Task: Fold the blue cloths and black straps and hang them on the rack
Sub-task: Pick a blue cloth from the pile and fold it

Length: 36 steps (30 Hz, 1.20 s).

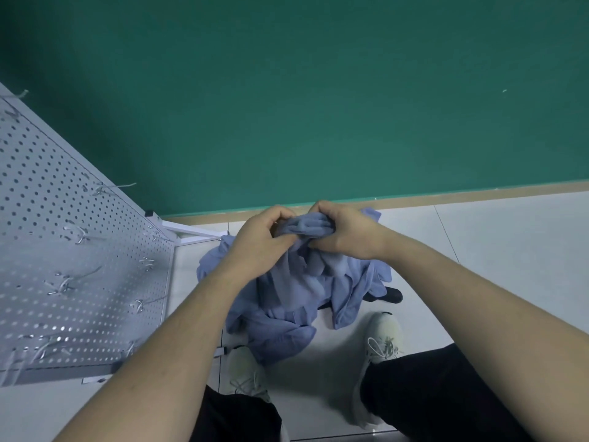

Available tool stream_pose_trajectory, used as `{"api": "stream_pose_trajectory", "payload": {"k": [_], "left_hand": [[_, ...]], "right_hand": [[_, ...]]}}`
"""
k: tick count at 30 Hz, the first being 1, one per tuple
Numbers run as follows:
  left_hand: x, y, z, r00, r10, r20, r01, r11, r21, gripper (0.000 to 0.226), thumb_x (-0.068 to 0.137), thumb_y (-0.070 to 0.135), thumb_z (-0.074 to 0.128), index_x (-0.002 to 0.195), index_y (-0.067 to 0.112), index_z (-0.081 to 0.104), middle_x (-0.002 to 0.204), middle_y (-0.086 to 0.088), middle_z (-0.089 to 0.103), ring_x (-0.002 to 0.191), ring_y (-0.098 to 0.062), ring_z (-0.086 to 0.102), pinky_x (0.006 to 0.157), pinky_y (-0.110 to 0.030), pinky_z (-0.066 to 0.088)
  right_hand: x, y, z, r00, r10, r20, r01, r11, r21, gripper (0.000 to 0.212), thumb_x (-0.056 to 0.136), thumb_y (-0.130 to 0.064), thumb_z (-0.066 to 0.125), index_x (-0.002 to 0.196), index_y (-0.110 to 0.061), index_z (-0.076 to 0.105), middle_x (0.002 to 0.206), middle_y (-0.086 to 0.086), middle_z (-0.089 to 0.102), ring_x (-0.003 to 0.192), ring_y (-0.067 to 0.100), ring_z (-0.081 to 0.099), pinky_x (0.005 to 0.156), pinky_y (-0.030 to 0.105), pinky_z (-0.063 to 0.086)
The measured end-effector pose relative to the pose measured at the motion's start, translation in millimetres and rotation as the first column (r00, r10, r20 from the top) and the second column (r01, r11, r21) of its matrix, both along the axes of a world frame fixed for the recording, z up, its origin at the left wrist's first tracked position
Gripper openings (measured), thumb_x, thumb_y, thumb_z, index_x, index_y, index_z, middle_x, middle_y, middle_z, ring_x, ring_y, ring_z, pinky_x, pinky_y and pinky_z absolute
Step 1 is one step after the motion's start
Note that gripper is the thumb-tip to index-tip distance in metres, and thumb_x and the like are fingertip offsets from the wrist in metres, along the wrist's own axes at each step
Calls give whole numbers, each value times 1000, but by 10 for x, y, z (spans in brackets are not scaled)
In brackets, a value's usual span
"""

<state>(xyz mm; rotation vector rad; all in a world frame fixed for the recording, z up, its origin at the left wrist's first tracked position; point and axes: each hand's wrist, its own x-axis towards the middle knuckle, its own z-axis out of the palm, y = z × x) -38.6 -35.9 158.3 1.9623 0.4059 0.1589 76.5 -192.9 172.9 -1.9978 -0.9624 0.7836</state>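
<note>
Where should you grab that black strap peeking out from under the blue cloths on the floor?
Probably by its free dark end, reaching in from the right. Only that end shows, flat on the tile floor past the edge of the blue cloth pile; the rest is buried. Both the left hand and right hand are busy holding a bunched blue cloth.

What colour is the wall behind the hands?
The wall is dark green, plain, with no pattern. The head view, the only one, shows it.

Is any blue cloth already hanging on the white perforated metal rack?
No: the white perforated metal rack carries only bare hooks, while both hands grip one blue cloth above the pile of blue cloths on the floor.
</note>
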Motion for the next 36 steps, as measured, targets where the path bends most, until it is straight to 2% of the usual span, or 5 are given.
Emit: {"api": "stream_pose_trajectory", "payload": {"k": [6,13,19,28,36], "left_hand": [[38,-10,38,992,79,101,-83,996,39,23,85,-2,63,85,20,56,87,-1,61,69,-2,50,62,-18,41],[-6,135,-55,994,45,-103,-24,981,195,15,81,-1,56,83,13,50,77,0,57,70,-13,46,62,-30,37],[2,-40,-9,973,-192,-130,187,981,-46,25,88,21,73,102,33,56,95,8,69,87,-8,64,77,-27,50],[-7,87,116,956,291,44,-290,956,-32,17,103,25,49,90,17,56,77,7,54,67,-4,47,61,-23,38],[-43,278,-33,948,249,-199,-264,963,-50,11,94,24,64,92,21,54,91,6,63,82,-14,57,71,-28,42]], "right_hand": [[46,-25,36,965,-109,-240,111,994,-6,30,87,-34,74,100,-8,66,83,1,69,75,14,61,70,29,48],[142,-111,2,963,-233,-138,234,972,-7,9,89,-16,75,92,-10,69,84,-1,68,76,9,59,75,26,49],[57,-32,41,979,-180,-96,193,968,162,19,89,2,65,89,-17,70,85,-8,70,75,0,60,75,14,50],[277,-287,-37,994,-56,94,82,950,-300,18,85,-29,76,78,-20,62,71,-7,59,66,11,53,59,23,41],[297,-263,-17,908,-343,-239,379,917,122,13,92,-6,68,87,-18,65,71,-5,61,59,7,53,56,22,43]]}}
